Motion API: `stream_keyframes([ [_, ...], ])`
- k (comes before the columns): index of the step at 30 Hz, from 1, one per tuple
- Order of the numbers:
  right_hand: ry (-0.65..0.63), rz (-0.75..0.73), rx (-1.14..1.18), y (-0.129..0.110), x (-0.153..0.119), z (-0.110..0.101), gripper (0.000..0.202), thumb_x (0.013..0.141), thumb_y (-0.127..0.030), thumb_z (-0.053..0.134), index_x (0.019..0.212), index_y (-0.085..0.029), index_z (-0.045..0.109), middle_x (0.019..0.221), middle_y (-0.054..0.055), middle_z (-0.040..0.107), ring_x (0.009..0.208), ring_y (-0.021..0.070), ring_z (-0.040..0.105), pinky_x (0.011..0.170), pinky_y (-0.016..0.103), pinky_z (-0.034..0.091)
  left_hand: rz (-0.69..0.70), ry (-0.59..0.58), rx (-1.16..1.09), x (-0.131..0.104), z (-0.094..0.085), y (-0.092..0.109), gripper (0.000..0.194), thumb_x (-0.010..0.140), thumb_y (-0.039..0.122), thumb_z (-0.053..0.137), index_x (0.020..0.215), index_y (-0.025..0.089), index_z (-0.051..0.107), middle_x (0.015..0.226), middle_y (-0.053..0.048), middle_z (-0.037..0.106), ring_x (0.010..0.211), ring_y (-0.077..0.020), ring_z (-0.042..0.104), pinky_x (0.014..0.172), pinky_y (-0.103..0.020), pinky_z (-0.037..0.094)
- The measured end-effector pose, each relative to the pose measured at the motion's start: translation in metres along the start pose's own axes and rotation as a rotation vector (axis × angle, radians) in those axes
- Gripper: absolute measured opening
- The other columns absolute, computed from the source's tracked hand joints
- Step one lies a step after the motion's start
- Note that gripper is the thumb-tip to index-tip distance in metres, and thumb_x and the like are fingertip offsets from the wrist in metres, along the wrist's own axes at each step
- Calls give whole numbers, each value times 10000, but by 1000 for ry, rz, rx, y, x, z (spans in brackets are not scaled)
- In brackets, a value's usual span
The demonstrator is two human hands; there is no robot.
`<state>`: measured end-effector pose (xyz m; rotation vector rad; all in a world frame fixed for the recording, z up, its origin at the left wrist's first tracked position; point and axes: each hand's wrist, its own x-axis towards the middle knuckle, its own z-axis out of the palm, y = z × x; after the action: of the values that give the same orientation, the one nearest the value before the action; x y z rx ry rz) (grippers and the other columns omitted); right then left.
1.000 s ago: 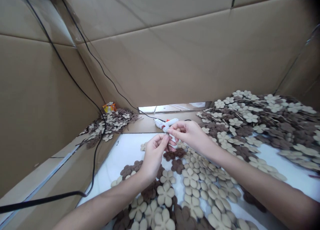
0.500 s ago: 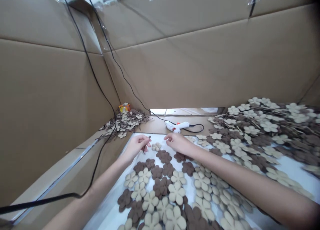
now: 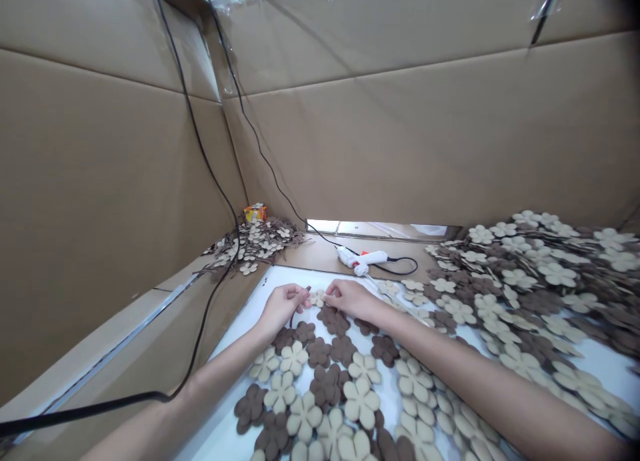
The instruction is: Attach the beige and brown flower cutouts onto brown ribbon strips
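My left hand (image 3: pixel 284 306) pinches a thin dark brown strip (image 3: pixel 292 319), whose one end sticks up past the fingertips and the other hangs below. Just right of it is a small cream flower (image 3: pixel 317 298) of felt-like material. The fingers of my right hand (image 3: pixel 350 297) are closed in a pinch at this flower's right edge; whether it is lifted off the sheet is hard to see. Below both hands, brown flowers (image 3: pixel 334 321) and larger cream flowers (image 3: pixel 361 402) lie spread over a white sheet (image 3: pixel 220 397), some stacked or overlapping.
A white glue gun (image 3: pixel 367 259) with a black cord lies beyond my hands. Small flowers with strips (image 3: pixel 263 241) are heaped at back left near an orange packet (image 3: pixel 255 213). Many flowers (image 3: pixel 555 274) pile up at right. A black cable (image 3: pixel 213 294) crosses my left forearm. Cardboard walls (image 3: pixel 400 147) surround the surface.
My right hand has come down and left to the small cream flower's edge. My left hand, with the strip, has moved closer to the flower. The view has shifted slightly.
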<state>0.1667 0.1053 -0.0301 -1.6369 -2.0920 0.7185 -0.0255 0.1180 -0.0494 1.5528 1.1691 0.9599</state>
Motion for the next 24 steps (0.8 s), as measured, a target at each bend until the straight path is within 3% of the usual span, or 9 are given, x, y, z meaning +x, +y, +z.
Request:
stream_keyframes([
  [6,33,-19,-19,-1,1,7,224,782,-364,563,920,-206,642,814,30,674,726,168,587,586,239,331,-44,13,18,6,-3,-5,306,697,441,619,704,134,617,649,-49,663,476,-111,494,434,-204,299],
  [17,52,-23,131,-6,4,10,240,750,-301,588,947,-172,636,869,48,682,760,163,607,644,232,390,-117,-30,-12,8,-6,-1,248,645,379,646,650,135,603,613,-38,649,450,-91,474,424,-196,281],
  [20,50,-17,207,-7,10,14,262,779,-344,560,956,-163,627,881,51,685,726,146,615,609,216,408,-118,-38,-32,10,-7,-5,239,648,374,641,656,137,609,621,-46,656,458,-96,490,428,-198,303],
  [24,73,5,271,-8,18,19,272,790,-356,529,918,-143,637,741,41,677,606,132,590,523,210,394,-90,-19,-45,11,-7,-9,236,667,375,630,637,143,600,619,-52,657,456,-97,489,428,-201,318],
])
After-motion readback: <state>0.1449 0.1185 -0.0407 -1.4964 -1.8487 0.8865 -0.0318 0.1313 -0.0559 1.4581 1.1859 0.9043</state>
